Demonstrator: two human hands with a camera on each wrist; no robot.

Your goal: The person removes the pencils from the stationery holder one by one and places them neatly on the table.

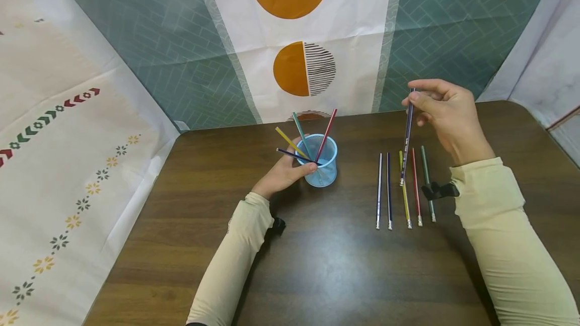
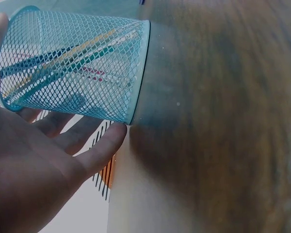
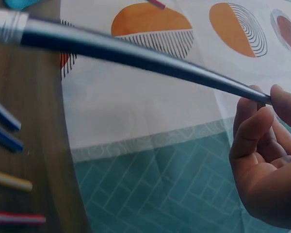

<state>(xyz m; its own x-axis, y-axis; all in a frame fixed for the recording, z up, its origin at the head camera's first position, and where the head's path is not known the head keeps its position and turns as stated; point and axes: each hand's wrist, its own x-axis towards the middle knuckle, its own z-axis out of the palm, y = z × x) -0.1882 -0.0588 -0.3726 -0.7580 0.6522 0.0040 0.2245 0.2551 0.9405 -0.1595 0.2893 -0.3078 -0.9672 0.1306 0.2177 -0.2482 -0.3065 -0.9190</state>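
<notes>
My left hand (image 1: 283, 174) holds a light blue mesh pencil cup (image 1: 322, 179), thumb at the near side and fingers behind it. In the left wrist view, the palm and fingers lie along the mesh wall of the cup (image 2: 77, 68). Leaning out of its top are a yellow pencil (image 1: 288, 139), a green pencil (image 1: 298, 126), a red pencil (image 1: 328, 132) and a dark blue pencil (image 1: 287, 153). Raised over the table at the right, my right hand (image 1: 446, 114) pinches another dark blue pencil (image 1: 407, 137) by its upper end, eraser end (image 3: 7, 26) hanging down.
Below the right hand lie several pencils side by side: two dark blue pencils (image 1: 389, 190), a yellow pencil (image 1: 407, 208), a red pencil (image 1: 416, 187) and a green pencil (image 1: 425, 165). The brown wooden table (image 1: 317, 275) meets a patterned cloth (image 1: 358, 74) at its back edge.
</notes>
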